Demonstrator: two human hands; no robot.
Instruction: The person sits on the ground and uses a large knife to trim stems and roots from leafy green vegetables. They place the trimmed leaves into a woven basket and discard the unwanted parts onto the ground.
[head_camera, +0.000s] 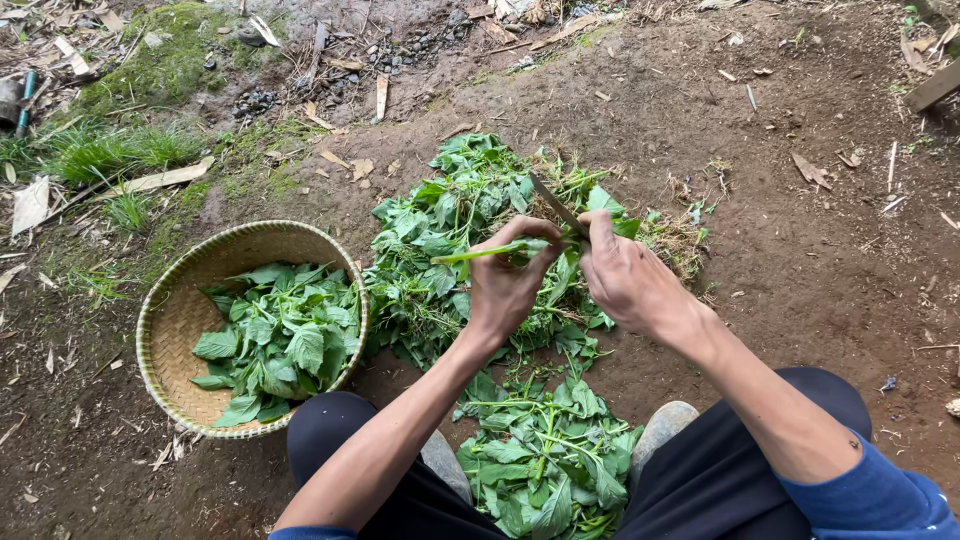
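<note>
woven basket (170, 320), grass tuft (110, 150)

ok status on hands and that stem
Left hand grips green stem. Right hand holds knife against it. Leaf pile beneath, nothing blocking.

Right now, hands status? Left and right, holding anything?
Left hand: closed on a green stem.
Right hand: closed on a knife, blade against the same stem.
</note>
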